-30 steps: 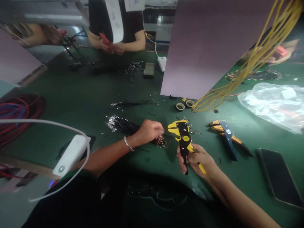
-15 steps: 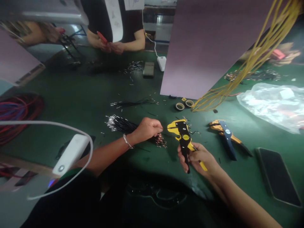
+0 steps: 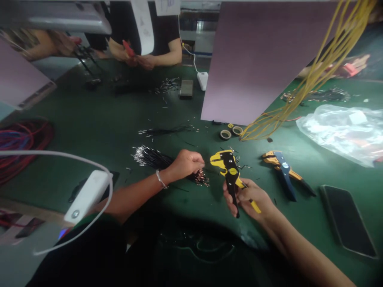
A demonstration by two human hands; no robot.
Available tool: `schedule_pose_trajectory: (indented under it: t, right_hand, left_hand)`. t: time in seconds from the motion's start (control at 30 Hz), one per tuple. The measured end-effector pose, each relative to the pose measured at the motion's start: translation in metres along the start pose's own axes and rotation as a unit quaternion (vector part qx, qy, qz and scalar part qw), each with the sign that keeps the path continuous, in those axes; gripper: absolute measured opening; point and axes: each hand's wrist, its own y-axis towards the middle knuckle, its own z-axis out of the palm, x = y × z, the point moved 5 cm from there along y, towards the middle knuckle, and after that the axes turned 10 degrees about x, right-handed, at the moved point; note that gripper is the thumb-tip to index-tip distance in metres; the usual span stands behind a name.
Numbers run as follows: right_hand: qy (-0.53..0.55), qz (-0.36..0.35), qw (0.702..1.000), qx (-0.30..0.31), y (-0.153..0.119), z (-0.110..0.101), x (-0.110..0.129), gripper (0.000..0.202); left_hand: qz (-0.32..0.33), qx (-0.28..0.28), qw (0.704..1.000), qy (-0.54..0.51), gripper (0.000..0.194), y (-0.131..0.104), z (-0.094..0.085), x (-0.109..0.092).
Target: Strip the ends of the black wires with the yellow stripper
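A yellow-and-black metal wire stripper (image 3: 229,163) stands raised over the green tabletop (image 3: 104,107), gripped by its handles in the person's right hand (image 3: 254,199), its nose turned left — an angle that seems chosen to meet the other hand. The left hand (image 3: 188,162) has thumb and forefinger pinched together just beside that nose, apparently on a thin dark wire (image 3: 207,162) too fine to trace fully. Its forearm crosses a thick bundle of black wires (image 3: 154,156), silvery tips to the left and coppery ends emerging below the fingers, probably laid there to be within easy reach. A sparser bundle of black wires (image 3: 173,129) lies beyond. To the right, a dark-blue-and-orange wire stripper (image 3: 286,167) rests near a black rectangular phone (image 3: 348,221) — both apparently set aside, clear of the hands. Across the table, a co-worker holds a red-handled tool (image 3: 128,48).
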Motion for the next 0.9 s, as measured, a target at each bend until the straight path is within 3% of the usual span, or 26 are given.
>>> schedule_pose_trajectory:
  t: [0.2, 0.5, 0.6, 0.77, 0.9]
  right_hand:
    - [-0.008, -0.001, 1.0, -0.017, 0.0, -0.004, 0.002, 0.036]
    - [-0.004, 0.016, 1.0, 0.008, 0.0, -0.006, 0.0, 0.039]
    - [-0.002, 0.013, 1.0, -0.014, 0.0, -0.008, 0.0, 0.037]
    - [-0.016, 0.033, 0.999, 0.015, -0.005, -0.005, 0.007, 0.039]
    - [-0.053, -0.08, 0.989, -0.111, -0.015, -0.025, 0.035, 0.036]
  left_hand:
    - [-0.009, 0.003, 1.0, -0.001, 0.013, 0.0, 0.0, -0.002]
    - [0.007, -0.011, 1.0, 0.017, 0.011, 0.002, -0.003, -0.004]
    - [0.008, -0.007, 1.0, 0.021, 0.013, 0.004, -0.003, -0.002]
    - [0.005, -0.025, 0.999, 0.031, 0.012, 0.004, -0.01, 0.002]
    - [0.001, -0.031, 0.999, 0.026, 0.012, 0.004, -0.013, 0.004]
